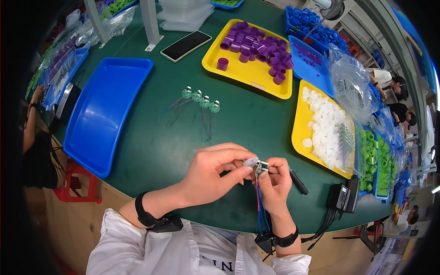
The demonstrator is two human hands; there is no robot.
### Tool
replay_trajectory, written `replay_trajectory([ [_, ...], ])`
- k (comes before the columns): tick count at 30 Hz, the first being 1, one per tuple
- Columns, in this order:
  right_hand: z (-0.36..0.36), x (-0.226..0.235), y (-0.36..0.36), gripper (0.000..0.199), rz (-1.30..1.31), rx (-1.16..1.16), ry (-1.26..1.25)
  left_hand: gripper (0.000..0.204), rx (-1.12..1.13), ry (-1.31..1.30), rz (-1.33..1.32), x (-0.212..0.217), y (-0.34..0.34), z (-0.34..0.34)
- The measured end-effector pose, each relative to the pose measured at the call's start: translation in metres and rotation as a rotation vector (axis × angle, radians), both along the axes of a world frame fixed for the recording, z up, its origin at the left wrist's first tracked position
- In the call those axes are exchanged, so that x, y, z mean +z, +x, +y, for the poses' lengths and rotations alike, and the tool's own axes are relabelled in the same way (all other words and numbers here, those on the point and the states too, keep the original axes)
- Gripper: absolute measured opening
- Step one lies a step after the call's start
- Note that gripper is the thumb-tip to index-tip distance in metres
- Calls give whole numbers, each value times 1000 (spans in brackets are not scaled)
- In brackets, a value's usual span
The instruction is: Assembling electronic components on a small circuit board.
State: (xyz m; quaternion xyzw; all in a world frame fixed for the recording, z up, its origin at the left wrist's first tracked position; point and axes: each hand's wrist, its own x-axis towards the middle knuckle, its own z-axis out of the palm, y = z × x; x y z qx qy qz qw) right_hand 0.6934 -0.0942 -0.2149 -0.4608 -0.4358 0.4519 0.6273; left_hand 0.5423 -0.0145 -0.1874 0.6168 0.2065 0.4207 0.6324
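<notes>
My left hand (211,172) pinches a white round disc (250,162) between thumb and fingertips. Right beside it, my right hand (276,183) grips a small circuit board (261,167) with red and blue wires hanging down past the wrist. Disc and board are close together; whether they touch, I cannot tell. Farther off on the green table, several similar green circuit boards (205,101) stand in a slanting row with their thin wires trailing toward me. A yellow tray of white round plastic pieces (323,128) lies to the right of my hands.
A blue tray (98,110) is at the left. Beyond stand a phone (186,46) and a yellow tray with purple caps (247,46). A black pen (299,182) and black adapters (339,197) lie at right, near green parts (369,160). Other people sit at both sides.
</notes>
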Motion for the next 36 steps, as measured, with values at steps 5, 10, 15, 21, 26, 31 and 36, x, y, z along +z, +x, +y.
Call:
replay_trajectory([
  [5, 0, 0, 1, 28, 37, 36, -27, 19, 16, 131, 94, 3, -8, 3],
  [10, 1, -1, -1, 27, 66, 30, -5, 16, 22, 40, 112, 5, -7, 0],
  [15, 2, 0, -2, 26, 4, -35, 24, 14, 39, 61, 75, 3, -4, -2],
  [21, 2, -2, -4, 23, -47, -81, 36, 14, 28, 46, 88, 1, -6, -2],
  [26, 6, -2, -3, 21, -189, -79, 111, 14, 85, 194, 88, -4, -6, 0],
  [31, 8, -8, -2, 21, -320, -160, 163, 16, -47, -70, 18, 0, -7, -1],
  [36, 5, -9, 3, 27, -500, -197, 162, 22, -202, -71, 69, -3, -12, 8],
])
